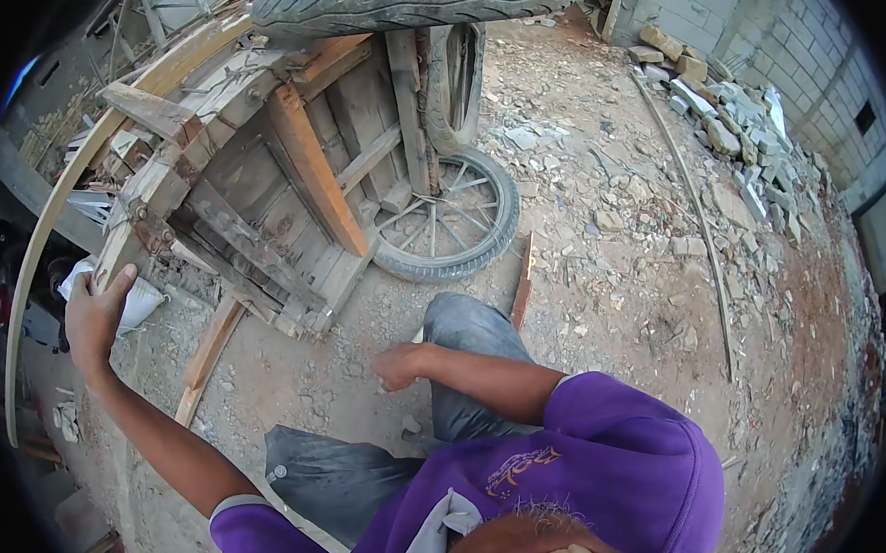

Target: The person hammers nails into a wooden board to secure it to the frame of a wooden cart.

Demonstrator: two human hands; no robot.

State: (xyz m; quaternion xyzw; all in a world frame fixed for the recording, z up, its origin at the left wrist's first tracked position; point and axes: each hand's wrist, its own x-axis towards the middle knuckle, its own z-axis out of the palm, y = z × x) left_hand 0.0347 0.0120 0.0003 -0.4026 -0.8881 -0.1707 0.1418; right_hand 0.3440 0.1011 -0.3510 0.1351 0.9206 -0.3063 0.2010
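A weathered wooden cart [258, 182] lies tipped on its side in front of me, its plank underside and cross-braces showing. My left hand [98, 319] grips the end of a wooden beam [122, 248] at the cart's near left corner, thumb on the near face. Rusty bolts and metal fittings sit close above that hand. My right hand [399, 366] is closed in front of my bent knee, apart from the cart; what it holds, if anything, is hidden. An orange-brown brace [313, 170] crosses the cart's underside. A spoked wheel [446, 217] lies at the cart's right side.
A large tyre [407, 4] rests across the cart's top. Loose planks lie on the ground, one [214, 350] near my left arm and another [524, 281] beyond my knee. A long pole [692, 209] crosses the rubble at right, near a stone pile [732, 121] by a block wall.
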